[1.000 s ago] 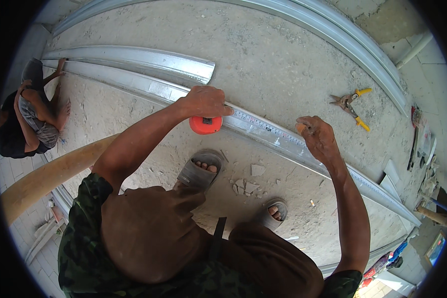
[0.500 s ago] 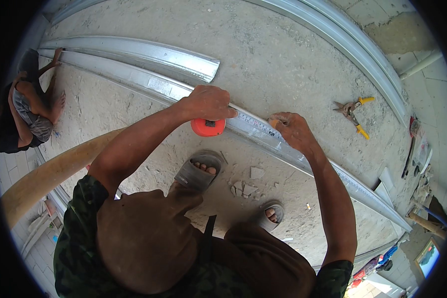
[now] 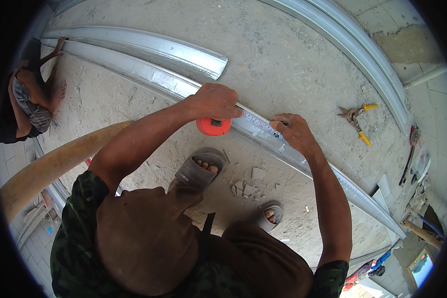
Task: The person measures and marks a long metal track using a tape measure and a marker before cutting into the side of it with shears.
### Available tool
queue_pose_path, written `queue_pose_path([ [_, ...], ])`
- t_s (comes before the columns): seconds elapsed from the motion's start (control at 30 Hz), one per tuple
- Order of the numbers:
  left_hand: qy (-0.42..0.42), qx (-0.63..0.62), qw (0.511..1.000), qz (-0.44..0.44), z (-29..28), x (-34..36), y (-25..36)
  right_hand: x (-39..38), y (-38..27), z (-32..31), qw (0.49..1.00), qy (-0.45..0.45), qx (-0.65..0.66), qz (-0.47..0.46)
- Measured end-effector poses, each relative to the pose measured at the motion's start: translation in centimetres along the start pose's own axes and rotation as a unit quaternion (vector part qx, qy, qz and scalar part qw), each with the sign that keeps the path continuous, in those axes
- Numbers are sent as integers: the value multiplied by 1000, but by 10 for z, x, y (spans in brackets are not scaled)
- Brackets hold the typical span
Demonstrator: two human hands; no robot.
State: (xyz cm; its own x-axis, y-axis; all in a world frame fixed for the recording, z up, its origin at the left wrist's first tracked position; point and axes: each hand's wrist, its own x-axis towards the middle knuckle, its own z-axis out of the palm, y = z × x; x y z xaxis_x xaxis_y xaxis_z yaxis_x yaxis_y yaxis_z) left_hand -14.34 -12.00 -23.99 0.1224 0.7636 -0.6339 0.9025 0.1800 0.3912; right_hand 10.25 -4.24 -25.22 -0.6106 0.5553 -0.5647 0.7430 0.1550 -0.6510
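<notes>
A long silvery metal channel (image 3: pixel 161 78) runs slantwise across the floor before me. My left hand (image 3: pixel 214 100) grips a tape measure (image 3: pixel 213 127), whose orange-red case hangs at the channel's near side below my fingers. The tape's pale blade (image 3: pixel 256 120) lies along the channel, passing under my right hand and on toward its lower right end (image 3: pixel 365 191). Over the blade, the closed fingers of my right hand (image 3: pixel 294 131) pinch a small orange-tan piece (image 3: pixel 275 124). Its kind is unclear, as the fingers partly cover it.
Beyond the channel's left part lies a shorter metal channel (image 3: pixel 184 52). Yellow-handled snips (image 3: pixel 357 123) rest on the floor at right. More long channels (image 3: pixel 352 52) curve along the far right. At far left a person's hand (image 3: pixel 60 44) touches the channel end. Broken chips (image 3: pixel 246 188) lie near my sandals.
The whole view has shifted and turned slightly. Both hands keep their holds, and the tape still lies along the channel.
</notes>
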Motion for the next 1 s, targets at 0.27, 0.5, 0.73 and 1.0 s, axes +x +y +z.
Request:
queue_pose_path([
  [0.27, 2, 14, 1000, -3, -2, -1, -4, 3, 6, 10, 999, 17, -22, -17],
  [0.5, -32, 16, 999, 22, -15, 4, 6, -7, 0, 8, 971, 195, -30, -134],
  [0.73, -23, 10, 999, -31, -5, -1, -2, -17, -20, 10, 972, 198, 34, -124],
  [1.0, -32, 32, 999, -19, -6, 8, 19, -62, -24, 38, 969, 195, 60, -138],
])
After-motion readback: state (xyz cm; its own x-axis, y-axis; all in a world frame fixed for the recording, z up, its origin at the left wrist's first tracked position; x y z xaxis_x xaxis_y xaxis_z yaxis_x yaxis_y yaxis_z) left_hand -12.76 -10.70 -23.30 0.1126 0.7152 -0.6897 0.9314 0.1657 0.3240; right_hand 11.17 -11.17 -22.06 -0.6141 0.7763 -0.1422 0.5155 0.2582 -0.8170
